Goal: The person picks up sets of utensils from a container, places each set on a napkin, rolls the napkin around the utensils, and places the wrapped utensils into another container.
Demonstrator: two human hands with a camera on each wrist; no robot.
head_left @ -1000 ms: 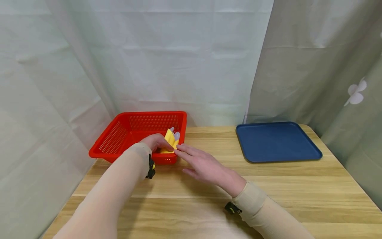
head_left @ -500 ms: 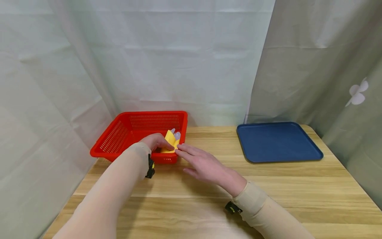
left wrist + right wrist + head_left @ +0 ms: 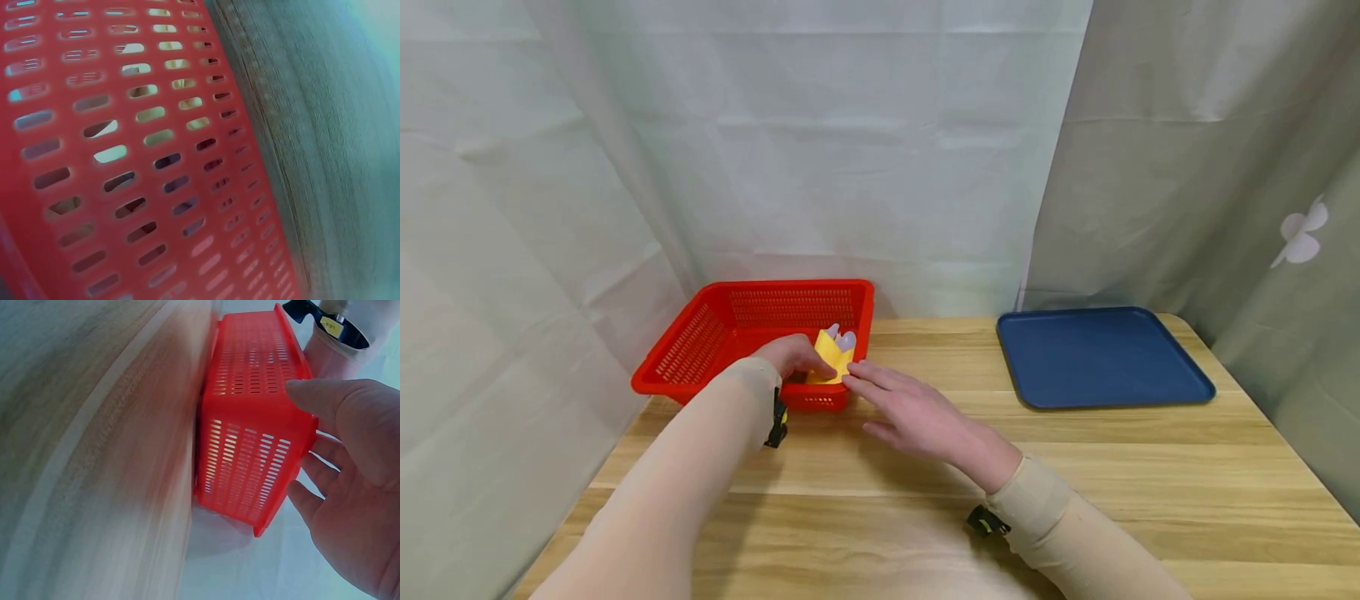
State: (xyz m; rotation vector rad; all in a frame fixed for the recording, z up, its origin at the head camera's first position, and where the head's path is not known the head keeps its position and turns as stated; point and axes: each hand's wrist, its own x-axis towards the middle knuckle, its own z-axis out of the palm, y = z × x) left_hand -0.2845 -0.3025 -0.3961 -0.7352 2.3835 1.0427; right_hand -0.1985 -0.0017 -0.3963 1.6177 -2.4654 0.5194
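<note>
In the head view my left hand reaches over the near rim into a red slotted plastic basket. Its thumb lies against a bright yellow folded-looking piece in the basket's near right corner; the other fingers are hidden, and I cannot tell how they hold it. Two whitish rounded ends stick up just behind the yellow piece. My right hand has its fingers extended, fingertips right at the basket's near right corner. In the right wrist view, its thumb and fingers lie along the basket's rim.
A dark blue rectangular tray lies flat at the back right of the wooden table. Pale curtains hang close behind the table and on both sides. Through the basket's slots some yellow shows in the left wrist view.
The top of the yellow piece has tipped slightly lower beside my left thumb. Both hands stay almost where they were; the whole head view has shifted a little.
</note>
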